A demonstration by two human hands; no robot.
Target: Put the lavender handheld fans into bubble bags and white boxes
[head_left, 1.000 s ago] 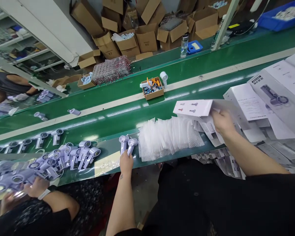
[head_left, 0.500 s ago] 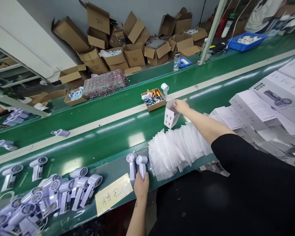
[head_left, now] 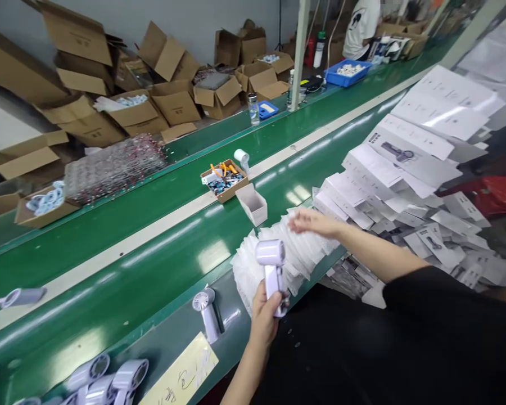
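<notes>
Left hand grips 1 lilac fan by its handle, head up, in front of a row of bubble sleeves too overlapped to count. Right hand has its fingers loosely spread over that row; whether it touches them, I cannot tell. 1 more fan lies on the bench, near 1 yellow note. 1 topless white box stands on the green belt, just beside 1 parts carton. Left of it, belt surface gives room between bench edge and pale rail.
</notes>
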